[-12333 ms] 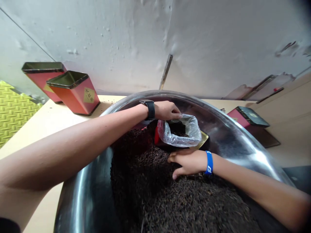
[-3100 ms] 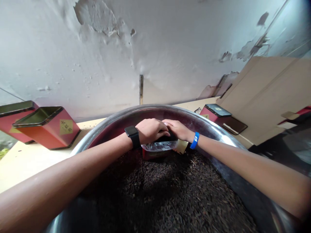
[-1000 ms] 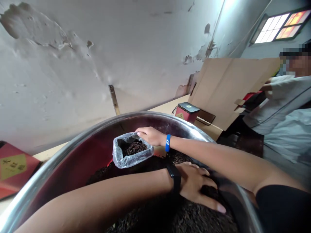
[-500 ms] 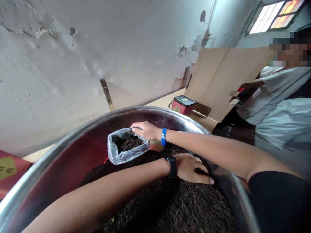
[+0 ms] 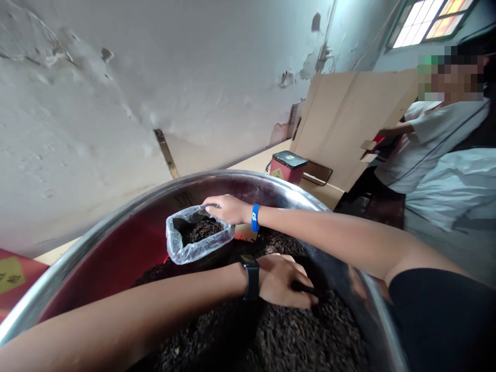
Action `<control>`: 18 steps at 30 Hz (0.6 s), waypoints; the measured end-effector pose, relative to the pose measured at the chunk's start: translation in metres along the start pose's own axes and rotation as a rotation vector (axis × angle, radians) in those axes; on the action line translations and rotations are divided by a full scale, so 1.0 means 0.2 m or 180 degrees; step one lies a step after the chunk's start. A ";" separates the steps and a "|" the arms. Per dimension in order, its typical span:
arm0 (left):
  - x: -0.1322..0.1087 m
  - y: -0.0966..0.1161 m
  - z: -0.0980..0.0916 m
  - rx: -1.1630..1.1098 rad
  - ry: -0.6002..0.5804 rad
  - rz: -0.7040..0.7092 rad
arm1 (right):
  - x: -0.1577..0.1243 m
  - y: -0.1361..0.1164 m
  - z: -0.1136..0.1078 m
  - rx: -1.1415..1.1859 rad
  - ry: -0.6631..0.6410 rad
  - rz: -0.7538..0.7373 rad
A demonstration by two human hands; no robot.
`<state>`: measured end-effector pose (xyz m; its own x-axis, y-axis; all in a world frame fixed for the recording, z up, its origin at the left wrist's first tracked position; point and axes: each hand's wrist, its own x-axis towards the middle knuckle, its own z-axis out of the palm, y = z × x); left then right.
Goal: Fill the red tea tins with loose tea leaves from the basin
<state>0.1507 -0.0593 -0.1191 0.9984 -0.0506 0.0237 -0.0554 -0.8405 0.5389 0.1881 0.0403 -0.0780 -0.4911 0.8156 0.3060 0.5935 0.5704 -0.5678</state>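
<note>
A clear plastic bag (image 5: 182,251) stands open in the big metal drum, its mouth folded outward, with dark tea leaves (image 5: 203,231) inside. My right hand (image 5: 228,209), with a blue wristband, is closed on the bag's right rim, thumb over the edge. My left hand (image 5: 282,281), wearing a black watch, is palm down on the heap of loose dark tea (image 5: 306,336), to the right of and nearer than the bag. Its fingers curl into the leaves, their tips partly hidden. Under the bag's right corner shows a pale box-like surface (image 5: 246,232).
The drum's shiny metal rim (image 5: 151,194) curves around both arms. Beyond it a red tin with a dark lid (image 5: 289,166) stands near a large cardboard sheet (image 5: 349,119). Another red tin (image 5: 19,279) is at left. A person in a pale shirt (image 5: 437,134) is at right.
My left hand has moved left and slightly nearer through the tea, its fingers curling in. The right hand keeps its hold on the bag. The view has shifted slightly.
</note>
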 end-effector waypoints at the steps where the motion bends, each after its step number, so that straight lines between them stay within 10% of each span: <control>1: -0.03 0.01 0.00 0.0015 -0.0021 -0.0015 | 0.00 0.00 0.00 -0.0008 0.0004 -0.0006; 18: -0.57 0.09 -0.01 0.0608 -0.0292 -0.0437 | 0.00 0.02 0.00 -0.0115 0.0002 -0.0026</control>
<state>0.0353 -0.0674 -0.1112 0.9923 0.0296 -0.1199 0.0716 -0.9291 0.3628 0.1904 0.0415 -0.0799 -0.4955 0.8110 0.3110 0.6123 0.5801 -0.5372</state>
